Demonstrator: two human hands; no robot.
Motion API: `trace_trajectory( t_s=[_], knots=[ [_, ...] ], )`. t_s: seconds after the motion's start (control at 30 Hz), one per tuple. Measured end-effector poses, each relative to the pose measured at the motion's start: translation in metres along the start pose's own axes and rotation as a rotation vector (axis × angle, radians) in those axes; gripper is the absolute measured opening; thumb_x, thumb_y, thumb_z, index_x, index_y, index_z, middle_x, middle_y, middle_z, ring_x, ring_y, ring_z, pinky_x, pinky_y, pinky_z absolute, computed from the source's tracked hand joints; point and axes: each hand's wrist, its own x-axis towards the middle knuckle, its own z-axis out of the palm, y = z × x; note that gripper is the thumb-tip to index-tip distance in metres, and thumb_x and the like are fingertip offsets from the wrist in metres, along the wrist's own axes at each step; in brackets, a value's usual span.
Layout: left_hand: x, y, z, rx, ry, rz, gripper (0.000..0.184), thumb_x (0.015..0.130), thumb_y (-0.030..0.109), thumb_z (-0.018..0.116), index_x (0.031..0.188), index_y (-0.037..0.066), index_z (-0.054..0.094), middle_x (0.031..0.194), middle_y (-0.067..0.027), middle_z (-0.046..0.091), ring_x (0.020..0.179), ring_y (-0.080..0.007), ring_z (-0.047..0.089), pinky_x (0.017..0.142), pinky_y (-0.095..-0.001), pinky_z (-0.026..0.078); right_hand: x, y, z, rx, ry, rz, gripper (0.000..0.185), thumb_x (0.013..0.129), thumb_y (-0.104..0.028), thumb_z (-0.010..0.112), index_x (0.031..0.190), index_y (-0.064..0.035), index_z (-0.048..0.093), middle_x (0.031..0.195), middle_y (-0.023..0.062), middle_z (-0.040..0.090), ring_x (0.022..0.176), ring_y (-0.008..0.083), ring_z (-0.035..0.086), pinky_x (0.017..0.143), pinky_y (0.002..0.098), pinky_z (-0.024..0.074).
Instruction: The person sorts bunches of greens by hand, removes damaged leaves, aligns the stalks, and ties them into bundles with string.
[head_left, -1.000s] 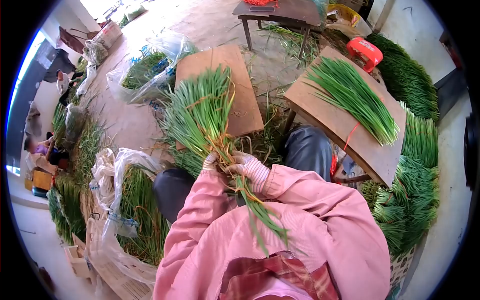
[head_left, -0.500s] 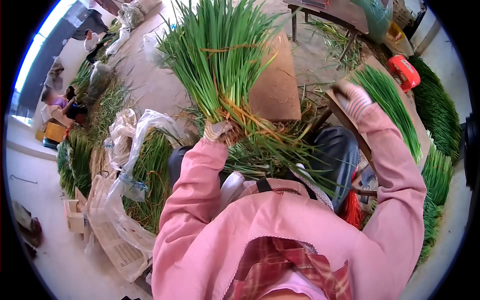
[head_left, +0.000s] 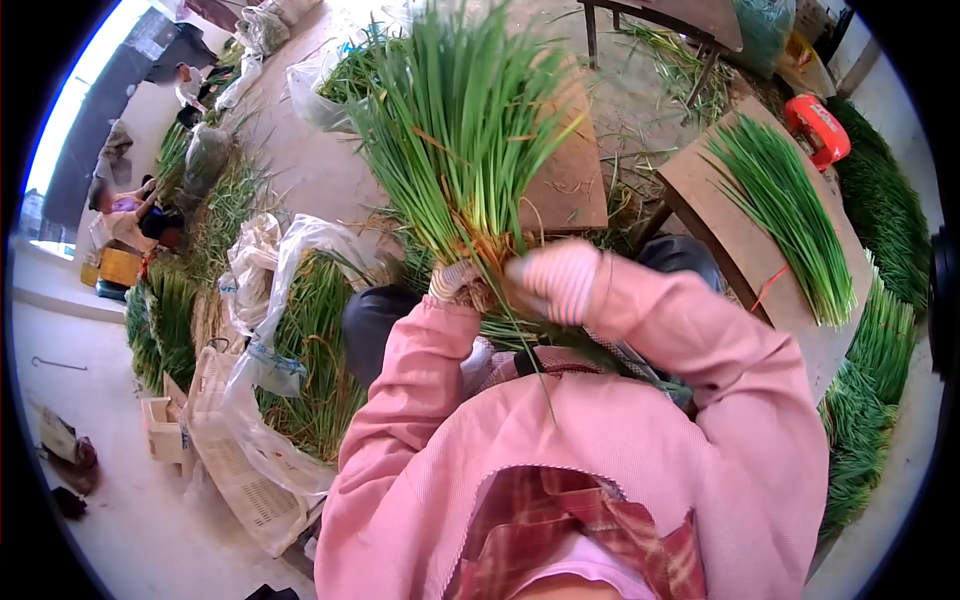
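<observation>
A large upright bunch of garlic chives (head_left: 460, 130) stands in front of me, its green leaves fanning out and its pale, brownish base low down. My left hand (head_left: 457, 284), in a striped glove, is closed around that base. At the base's right side is my right hand (head_left: 556, 280), also in a striped glove and smeared by motion; its fingertips touch or nearly touch the withered yellow-brown leaves there, and whether they grip any is unclear. One long loose leaf (head_left: 525, 345) hangs below the hands. Another pile of chives (head_left: 785, 215) lies on the small wooden table at my right.
The small table (head_left: 700, 205) has a red tie (head_left: 768, 288) near its edge. Beyond it are a red container (head_left: 818, 132) and stacked chives (head_left: 885, 190). At left stand a plastic bag (head_left: 275, 335) and a cream crate (head_left: 240, 480). Two people (head_left: 130, 215) sit farther off.
My right hand has swung from above the small table to the bunch's base. Many brown leaves that draped rightward from the base no longer show there. The bunch has shifted slightly right.
</observation>
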Motion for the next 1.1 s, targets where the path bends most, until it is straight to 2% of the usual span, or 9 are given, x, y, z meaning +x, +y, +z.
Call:
trace_trajectory(
  t_s=[0.17,0.2,0.3,0.5,0.57,0.73,0.83,0.93,1.1],
  knots=[
    [0.0,0.012,0.019,-0.003,-0.106,0.031,0.061,0.064,0.004,0.067,0.117,0.001,0.039,0.107,-0.0186,0.051,0.097,-0.0332,0.052,0.083,-0.0458,0.045,-0.054,0.035,-0.006,0.507,-0.268,0.248,0.036,0.077,-0.021,0.055,0.109,-0.0065,0.05,0.096,0.0179,0.057,0.09,0.0278,0.056,0.079,0.0331,0.0429],
    [0.001,0.013,0.012,0.001,-0.091,-0.01,0.061,0.063,0.004,0.068,0.117,0.0,0.039,0.107,-0.0188,0.051,0.096,-0.0333,0.052,0.082,-0.0461,0.045,-0.059,0.04,-0.023,0.374,0.234,0.014,0.031,0.078,-0.021,0.054,0.107,-0.009,0.052,0.096,0.0141,0.059,0.082,0.0234,0.058,0.072,0.0318,0.0453],
    [0.004,0.006,-0.008,-0.044,-0.161,-0.023,0.059,0.063,0.003,0.068,0.115,0.002,0.042,0.105,-0.0146,0.053,0.094,-0.0302,0.054,0.08,-0.0439,0.047,-0.043,0.081,-0.053,0.137,0.368,0.51,0.047,0.072,-0.01,0.059,0.117,-0.0087,0.044,0.092,0.0154,0.058,0.083,0.0256,0.058,0.072,0.0307,0.0459],
    [-0.001,0.002,-0.012,-0.013,-0.13,-0.019,0.057,0.063,0.003,0.069,0.114,0.003,0.043,0.105,-0.013,0.053,0.093,-0.0287,0.054,0.08,-0.0422,0.048,0.037,0.165,-0.021,0.192,0.465,0.372,0.03,0.076,-0.02,0.057,0.103,-0.0091,0.048,0.074,0.0168,0.058,0.071,0.0335,0.057,0.065,0.0397,0.0454],
    [-0.003,0.007,-0.012,0.024,-0.103,0.017,0.057,0.063,0.003,0.069,0.114,0.003,0.043,0.105,-0.0124,0.053,0.093,-0.0282,0.055,0.079,-0.0417,0.048,0.024,0.075,-0.069,-0.142,0.133,0.449,0.02,0.08,-0.024,0.05,0.086,-0.0055,0.05,0.073,0.0164,0.058,0.069,0.0329,0.057,0.065,0.0391,0.0459],
    [0.003,0.022,0.007,0.07,-0.073,0.086,0.054,0.063,0.001,0.069,0.111,0.003,0.046,0.104,-0.0112,0.054,0.094,-0.0276,0.054,0.08,-0.0397,0.047,-0.02,0.049,-0.018,0.026,-0.575,0.367,0.046,0.074,-0.029,0.048,0.115,-0.0083,0.045,0.1,0.0201,0.056,0.09,0.0304,0.055,0.079,0.0355,0.0433],
    [-0.001,0.031,0.012,0.085,-0.073,0.117,0.053,0.065,-0.002,0.067,0.112,0.005,0.046,0.105,-0.0101,0.054,0.095,-0.0253,0.054,0.078,-0.0363,0.049,-0.046,0.154,0.017,0.464,0.071,0.36,0.049,0.073,-0.019,0.055,0.119,-0.0081,0.043,0.09,0.0114,0.059,0.083,0.0229,0.056,0.069,0.0349,0.0467],
    [-0.006,0.042,0.011,0.291,-0.068,0.071,0.06,0.06,-0.002,0.071,0.113,0.005,0.044,0.106,-0.0088,0.053,0.095,-0.0229,0.054,0.079,-0.035,0.048,-0.056,0.13,-0.079,1.41,0.572,0.888,0.025,0.078,-0.014,0.053,0.103,-0.0101,0.055,0.054,-0.0019,0.041,0.044,0.0087,0.039,0.041,0.0214,0.0382],
    [-0.001,0.036,0.033,0.272,-0.05,0.051,0.066,0.055,-0.003,0.073,0.113,0.006,0.044,0.106,-0.0059,0.053,0.091,-0.0188,0.053,0.078,-0.0355,0.046,0.001,0.153,-0.041,1.382,0.372,1.066,0.023,0.083,-0.023,0.048,0.097,-0.0065,0.057,0.077,0.0075,0.061,0.056,0.0175,0.055,0.045,0.0266,0.0419]
  ],
)
